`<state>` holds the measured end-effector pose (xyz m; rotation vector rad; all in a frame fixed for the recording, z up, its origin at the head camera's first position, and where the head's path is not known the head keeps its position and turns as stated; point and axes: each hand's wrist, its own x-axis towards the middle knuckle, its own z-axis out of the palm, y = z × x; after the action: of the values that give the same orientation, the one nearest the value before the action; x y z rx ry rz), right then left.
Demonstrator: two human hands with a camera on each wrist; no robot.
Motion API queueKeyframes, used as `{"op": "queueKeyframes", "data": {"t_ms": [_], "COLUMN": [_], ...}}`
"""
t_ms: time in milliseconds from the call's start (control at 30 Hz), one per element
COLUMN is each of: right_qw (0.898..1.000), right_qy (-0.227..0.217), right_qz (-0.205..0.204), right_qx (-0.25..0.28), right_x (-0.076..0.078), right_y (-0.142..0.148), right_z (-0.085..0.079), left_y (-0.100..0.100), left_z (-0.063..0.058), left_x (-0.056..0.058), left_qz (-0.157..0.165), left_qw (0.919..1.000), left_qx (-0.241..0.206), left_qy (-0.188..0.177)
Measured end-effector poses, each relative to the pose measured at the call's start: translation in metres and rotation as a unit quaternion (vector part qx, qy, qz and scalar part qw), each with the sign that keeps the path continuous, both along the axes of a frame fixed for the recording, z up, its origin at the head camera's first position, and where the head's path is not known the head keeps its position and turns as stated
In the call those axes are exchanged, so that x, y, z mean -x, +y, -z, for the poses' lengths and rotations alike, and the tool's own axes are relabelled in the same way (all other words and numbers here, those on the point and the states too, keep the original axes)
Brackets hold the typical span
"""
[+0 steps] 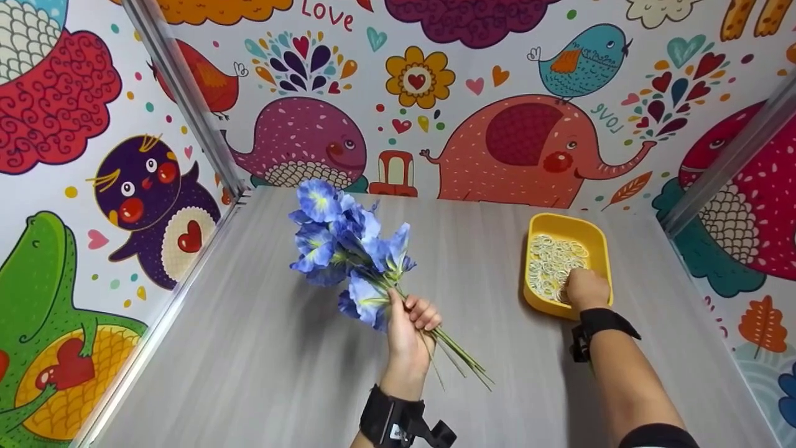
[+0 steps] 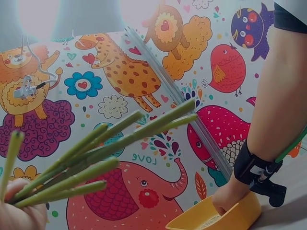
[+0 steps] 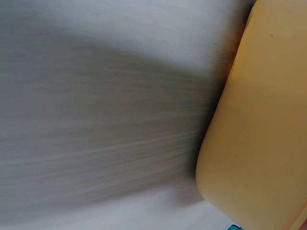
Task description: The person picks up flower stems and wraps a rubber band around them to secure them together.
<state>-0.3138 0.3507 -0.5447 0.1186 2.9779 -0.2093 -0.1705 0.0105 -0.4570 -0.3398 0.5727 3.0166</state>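
Observation:
My left hand [image 1: 413, 326] grips a bunch of blue artificial irises [image 1: 342, 236] by the stems, holding it above the table. The blooms point to the upper left. Their green stems [image 1: 463, 358] stick out below the fist toward the lower right, and the cut ends fan out large in the left wrist view. At the right, my right hand [image 1: 587, 289] reaches down into a yellow tub [image 1: 600, 249] among many small pale rubber bands [image 1: 550, 264]. Its fingertips are hidden, so whether they pinch any bands does not show. The right wrist view has only the tub's outer wall [image 3: 259, 124].
The grey wood-grain table [image 1: 261, 348] meets cartoon-printed walls [image 1: 497, 155] at the back and both sides. Metal posts [image 1: 186, 99] run up the corners. Black camera straps [image 1: 392, 417] sit round both wrists.

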Motion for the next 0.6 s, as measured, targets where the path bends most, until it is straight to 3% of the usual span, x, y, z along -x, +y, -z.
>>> {"op": "queueKeyframes", "data": {"t_ms": [400, 600], "right_qw": [0.999, 0.999], "right_qy": [0.013, -0.007], "right_qz": [-0.031, -0.029], "right_qx": [-0.013, -0.009], "right_x": [-0.0035, -0.0014], "right_y": [0.0001, -0.0010], "right_z": [-0.0068, -0.0101], "left_y": [-0.0032, -0.0053], "left_z": [0.0000, 0.0004], "left_x": [-0.0016, -0.0029], "left_qz": [-0.003, -0.006], "left_qw": [0.9999, 0.9998], "left_qx": [-0.005, -0.010], "left_qy": [0.014, 0.016]}}
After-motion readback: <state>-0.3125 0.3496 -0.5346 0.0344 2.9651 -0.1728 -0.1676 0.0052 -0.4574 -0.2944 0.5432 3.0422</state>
